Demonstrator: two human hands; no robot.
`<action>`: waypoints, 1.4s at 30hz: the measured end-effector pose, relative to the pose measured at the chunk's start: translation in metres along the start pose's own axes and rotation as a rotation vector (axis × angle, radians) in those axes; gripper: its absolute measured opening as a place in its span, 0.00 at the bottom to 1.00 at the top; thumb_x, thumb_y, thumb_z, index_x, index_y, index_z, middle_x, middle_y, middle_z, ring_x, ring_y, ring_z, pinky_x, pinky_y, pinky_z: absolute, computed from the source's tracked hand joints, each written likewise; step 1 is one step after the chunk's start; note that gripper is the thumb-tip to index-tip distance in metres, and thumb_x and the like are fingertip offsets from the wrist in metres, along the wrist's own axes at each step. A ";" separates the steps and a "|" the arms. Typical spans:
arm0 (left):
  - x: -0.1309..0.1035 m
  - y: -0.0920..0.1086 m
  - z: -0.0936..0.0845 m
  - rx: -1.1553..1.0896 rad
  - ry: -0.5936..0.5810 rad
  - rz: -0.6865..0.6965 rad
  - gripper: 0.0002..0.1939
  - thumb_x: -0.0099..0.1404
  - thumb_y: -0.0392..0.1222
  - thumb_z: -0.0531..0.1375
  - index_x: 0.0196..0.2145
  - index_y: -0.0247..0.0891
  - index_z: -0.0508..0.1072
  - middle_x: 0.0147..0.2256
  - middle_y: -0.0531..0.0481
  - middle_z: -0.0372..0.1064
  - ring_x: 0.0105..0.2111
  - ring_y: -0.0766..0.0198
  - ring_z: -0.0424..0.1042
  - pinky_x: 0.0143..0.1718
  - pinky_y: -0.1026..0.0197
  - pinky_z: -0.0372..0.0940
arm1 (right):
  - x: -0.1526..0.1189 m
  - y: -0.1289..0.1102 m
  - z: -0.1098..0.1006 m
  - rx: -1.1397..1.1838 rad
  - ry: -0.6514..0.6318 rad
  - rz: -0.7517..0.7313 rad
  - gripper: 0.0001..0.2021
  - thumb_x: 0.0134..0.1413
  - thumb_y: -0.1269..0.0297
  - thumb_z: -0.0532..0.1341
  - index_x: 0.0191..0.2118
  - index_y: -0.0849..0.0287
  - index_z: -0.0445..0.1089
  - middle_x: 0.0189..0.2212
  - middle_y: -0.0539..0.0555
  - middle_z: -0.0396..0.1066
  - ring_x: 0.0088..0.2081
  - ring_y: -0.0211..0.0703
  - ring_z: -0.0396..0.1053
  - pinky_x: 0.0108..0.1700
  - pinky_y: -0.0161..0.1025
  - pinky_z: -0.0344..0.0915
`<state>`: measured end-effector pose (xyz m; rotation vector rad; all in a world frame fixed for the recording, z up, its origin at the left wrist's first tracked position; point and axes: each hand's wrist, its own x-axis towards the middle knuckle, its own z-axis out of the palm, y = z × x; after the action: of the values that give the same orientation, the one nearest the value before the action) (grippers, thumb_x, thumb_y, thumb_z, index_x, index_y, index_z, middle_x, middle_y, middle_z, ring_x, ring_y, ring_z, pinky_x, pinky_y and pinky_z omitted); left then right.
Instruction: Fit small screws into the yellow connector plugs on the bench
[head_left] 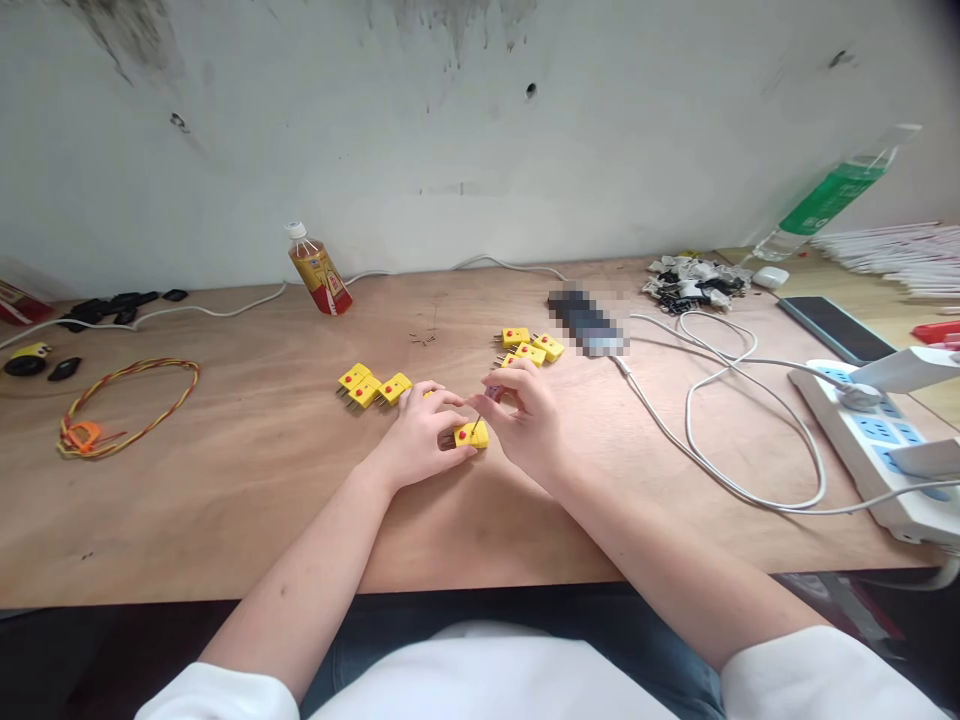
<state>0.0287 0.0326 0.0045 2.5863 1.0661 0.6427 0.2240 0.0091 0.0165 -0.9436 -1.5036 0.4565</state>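
Between my hands a yellow plug (471, 435) with a red dot lies on the wooden table. My left hand (421, 437) grips it, thumb at its near side and fingers at its far side. In my right hand (523, 415) is a small screwdriver (478, 422), its handle pinched by the fingertips and mostly hidden. The thin shaft slants down to the top of the plug. Several similar yellow plugs (363, 389) with metal pins sit to the left of my left hand. Another group of yellow plugs (531, 354) lies just beyond my right hand.
A drink bottle (321, 272) stands near the wall. Coiled wire (135, 375) lies at left. A blurred-out phone (589, 322) trails a white cable (694, 440) toward a power strip (877, 440) at right. Small black and white parts (694, 283) are heaped behind.
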 end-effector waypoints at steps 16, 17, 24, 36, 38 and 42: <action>0.000 0.002 0.001 -0.007 0.031 0.007 0.08 0.59 0.47 0.69 0.37 0.46 0.80 0.51 0.47 0.72 0.59 0.46 0.57 0.60 0.38 0.56 | -0.010 0.006 0.003 0.218 -0.123 0.089 0.08 0.68 0.59 0.57 0.51 0.47 0.67 0.47 0.54 0.73 0.46 0.45 0.76 0.49 0.52 0.76; 0.000 0.002 0.001 -0.006 0.029 0.008 0.08 0.59 0.47 0.70 0.37 0.46 0.80 0.52 0.47 0.72 0.59 0.46 0.57 0.60 0.38 0.56 | -0.010 0.006 0.003 0.211 -0.117 0.104 0.07 0.68 0.59 0.58 0.49 0.48 0.68 0.43 0.53 0.74 0.44 0.44 0.76 0.48 0.51 0.76; 0.000 0.000 0.003 -0.010 0.032 0.006 0.08 0.59 0.48 0.69 0.35 0.45 0.78 0.51 0.48 0.72 0.58 0.47 0.57 0.60 0.39 0.56 | -0.009 0.001 0.004 0.142 -0.104 0.064 0.09 0.66 0.60 0.60 0.50 0.48 0.69 0.47 0.55 0.73 0.47 0.45 0.76 0.50 0.51 0.75; 0.000 0.000 0.002 -0.019 0.021 -0.001 0.08 0.60 0.47 0.69 0.36 0.45 0.78 0.51 0.48 0.72 0.59 0.47 0.57 0.60 0.40 0.56 | -0.010 0.004 0.006 0.153 -0.149 0.115 0.11 0.67 0.63 0.58 0.53 0.48 0.66 0.47 0.55 0.76 0.48 0.44 0.77 0.50 0.49 0.76; 0.000 0.001 0.002 -0.019 0.004 -0.016 0.09 0.61 0.48 0.68 0.37 0.45 0.78 0.51 0.48 0.71 0.59 0.47 0.56 0.61 0.39 0.55 | -0.008 0.001 0.006 0.119 -0.152 0.167 0.07 0.66 0.62 0.60 0.48 0.50 0.68 0.43 0.54 0.77 0.44 0.44 0.78 0.46 0.47 0.77; 0.000 0.002 0.001 -0.020 -0.027 -0.038 0.10 0.61 0.50 0.68 0.38 0.45 0.78 0.51 0.49 0.71 0.59 0.47 0.56 0.62 0.40 0.54 | -0.008 0.002 0.007 0.005 -0.050 0.168 0.08 0.61 0.60 0.64 0.46 0.51 0.70 0.42 0.54 0.77 0.42 0.45 0.78 0.44 0.46 0.76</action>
<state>0.0303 0.0313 0.0048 2.5440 1.0913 0.6055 0.2173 0.0056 0.0090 -1.0660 -1.4738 0.6082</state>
